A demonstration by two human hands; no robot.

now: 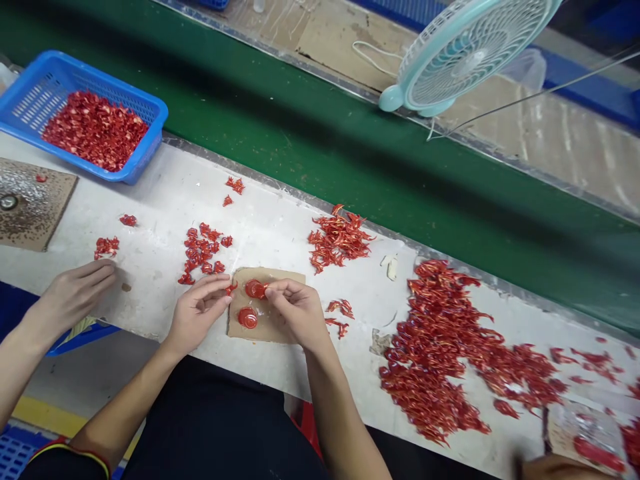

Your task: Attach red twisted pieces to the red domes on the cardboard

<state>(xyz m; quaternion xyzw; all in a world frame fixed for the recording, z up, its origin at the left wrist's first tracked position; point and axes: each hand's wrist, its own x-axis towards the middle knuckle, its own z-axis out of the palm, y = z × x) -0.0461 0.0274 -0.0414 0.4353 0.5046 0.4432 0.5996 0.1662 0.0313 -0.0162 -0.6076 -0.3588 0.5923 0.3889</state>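
Note:
My left hand point(197, 317) is pinched on a small glossy red piece point(231, 289), just off the left edge of a cardboard pad point(280, 327). Over the pad, my right hand point(297, 310) pinches another small red piece point(263, 291) at the upper round red disc point(251, 288). Whether that piece touches the disc I cannot tell. A second round red disc point(247, 317), shiny like liquid, lies below it on the pad. To the left sits a cluster of rounded red pieces point(200, 250); a few slender red pieces point(340, 308) lie right of my right hand.
A heap of pointed red pieces point(340, 237) and a larger pile point(435, 353) spread rightward. Far left stands a blue basket point(145, 143) of red parts. A co-worker's hand point(75, 293) reaches in from the left, another person's hand point(560, 467) shows lower right. A fan point(470, 63) stands beyond.

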